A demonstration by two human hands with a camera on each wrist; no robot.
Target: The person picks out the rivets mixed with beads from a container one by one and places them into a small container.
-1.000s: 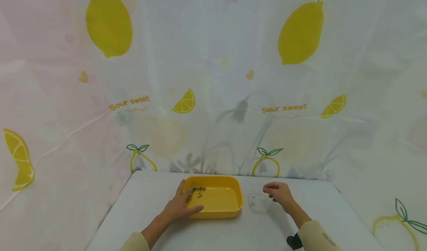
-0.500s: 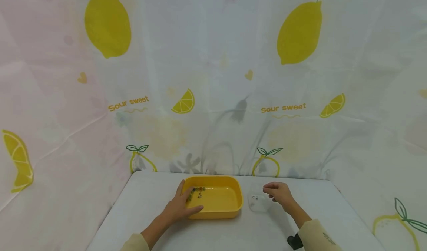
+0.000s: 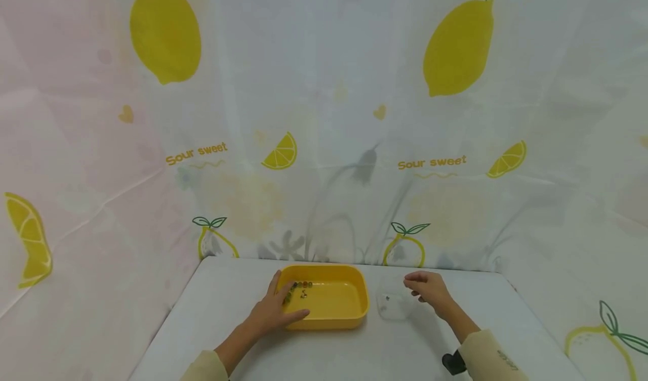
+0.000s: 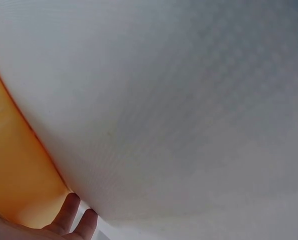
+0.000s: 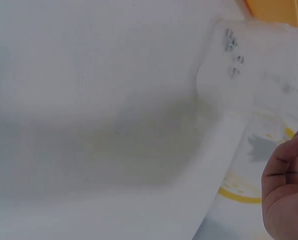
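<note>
My left hand (image 3: 270, 312) is spread over the left side of a yellow tray (image 3: 334, 323), thumb over the front rim. In the left wrist view two fingers (image 4: 68, 212) lie along the tray's outer wall. Inside the tray, small round green and amber beads (image 3: 305, 284) line the back left corner, with a few clear ones (image 3: 304, 294) nearby. My right hand (image 3: 430, 292) is raised by a clear plastic box (image 3: 397, 313), thumb and fingers drawn together. Several clear, shiny beads (image 5: 231, 45) lie in that box. I cannot tell whether the right fingertips hold a bead.
The yellow tray and clear box stand side by side on a white tabletop (image 3: 314, 358). A lemon-printed curtain (image 3: 324, 116) rises behind the table's back edge. Something black (image 3: 453, 363) shows by the right sleeve.
My right hand has shifted slightly to the right. Dark specks seen in the clear box have changed position, two showing half a second ago and one now. My left hand stays on the tray.
</note>
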